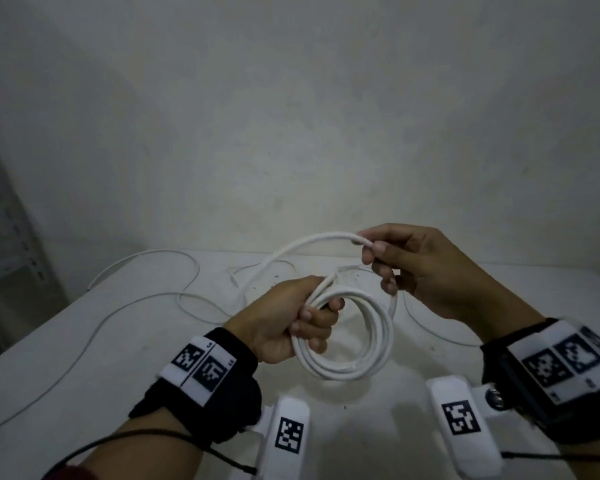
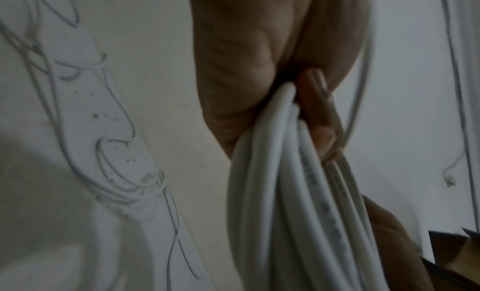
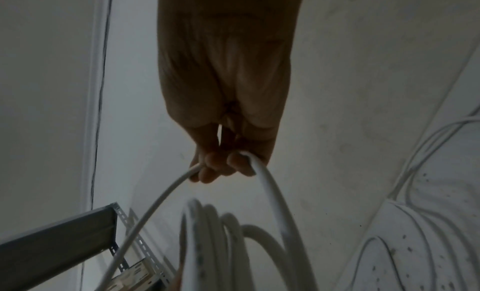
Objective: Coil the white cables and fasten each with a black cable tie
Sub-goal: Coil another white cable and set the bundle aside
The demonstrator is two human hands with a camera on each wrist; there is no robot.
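My left hand (image 1: 302, 317) grips a coil of thick white cable (image 1: 354, 355) above the white table (image 1: 118, 358); several loops hang from the fist. In the left wrist view the fingers (image 2: 319, 119) curl round the bundled loops (image 2: 285, 192). My right hand (image 1: 385, 258) is raised to the right of the coil and pinches the cable's free length (image 1: 312, 240), which arcs down to the left hand. In the right wrist view the fingertips (image 3: 223, 166) hold that strand (image 3: 270, 192) above the coil (image 3: 213, 244). No black cable tie shows.
Thin white cables (image 1: 146, 299) lie loose across the far and left parts of the table, another (image 1: 430, 327) to the right. A grey metal shelf (image 1: 4, 237) stands at the left, a bare wall (image 1: 291, 116) behind the table.
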